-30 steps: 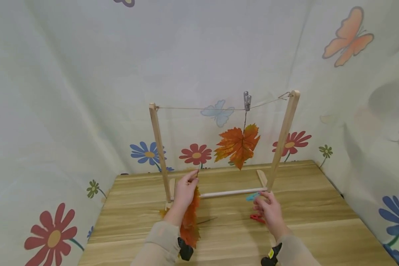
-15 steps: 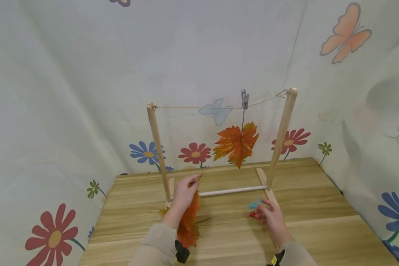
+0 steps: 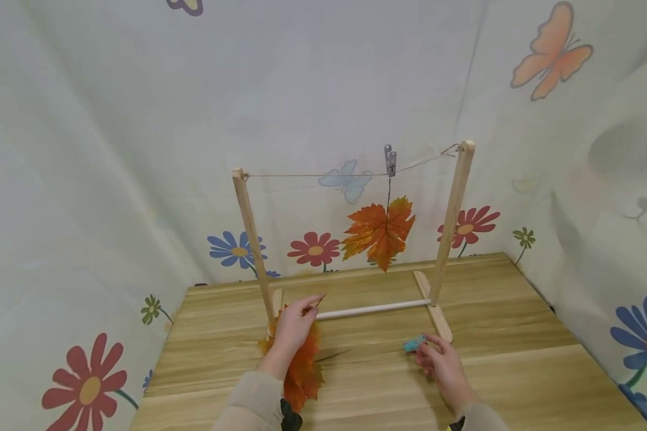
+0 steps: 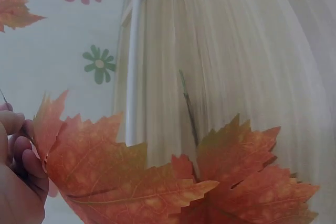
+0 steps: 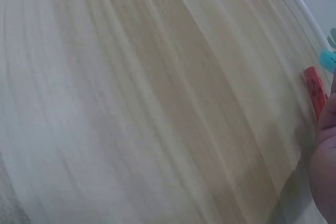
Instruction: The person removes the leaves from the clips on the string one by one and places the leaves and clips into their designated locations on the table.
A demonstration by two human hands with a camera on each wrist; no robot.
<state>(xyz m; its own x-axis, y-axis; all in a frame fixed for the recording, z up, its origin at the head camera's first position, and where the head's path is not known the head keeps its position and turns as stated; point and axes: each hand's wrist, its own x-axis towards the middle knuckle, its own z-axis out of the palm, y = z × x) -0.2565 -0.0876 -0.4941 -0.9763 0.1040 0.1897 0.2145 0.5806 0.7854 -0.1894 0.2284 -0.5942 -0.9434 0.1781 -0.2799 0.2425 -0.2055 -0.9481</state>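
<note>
My left hand [image 3: 293, 326] pinches the thin stem of an orange maple leaf [image 4: 100, 156], which hangs below the fingers. Under it, a second orange maple leaf [image 4: 247, 182] lies on the table, its dark stem pointing away. Between thumb and fingertips, my right hand [image 3: 444, 365] holds a light blue clothespin [image 3: 414, 343] low over the table. A red clothespin [image 5: 315, 90] shows right at the right hand's fingers in the right wrist view; the hand hides it in the head view. Another maple leaf [image 3: 383, 230] hangs from the string by a grey clothespin [image 3: 390, 161].
A wooden frame stands on the table [image 3: 490, 311], with a left post [image 3: 252, 239] and a right post [image 3: 453, 221]. String [image 3: 313, 175] runs between their tops, and a white rod [image 3: 374, 309] joins them low down. A flower-printed cloth [image 3: 140, 149] surrounds the table.
Both hands have lowered, the left with its leaf stem and the right with the blue clothespin. The red clothespin has passed out of sight behind the right hand in the head view.
</note>
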